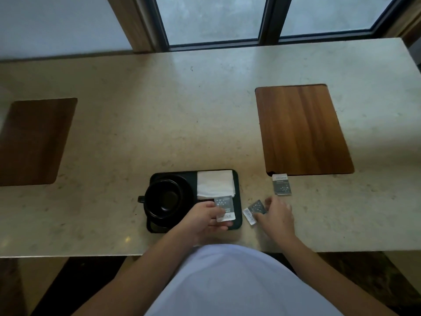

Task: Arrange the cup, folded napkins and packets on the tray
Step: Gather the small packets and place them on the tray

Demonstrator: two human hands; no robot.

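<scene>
Our left hand (202, 218) pinches a packet (224, 208) over the tray's (238, 201) near right corner; our right hand (276, 215) grips a second packet (255, 210) on the table (182, 110).

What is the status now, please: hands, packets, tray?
Left hand holds one packet over tray. Right hand picking second packet off table. Third packet waits beside wooden board. Nothing blocking.

Table (205, 110): pale speckled stone, polished, faint sheen. Two inset panels, left (34, 142) and right (303, 131): brown wood, visible grain, satin. Tray (238, 215): black, smooth, slightly glossy. Cup (164, 197): black, glossy. Napkins (215, 183): white soft paper, matt. Packets (282, 184): printed, smooth.
</scene>
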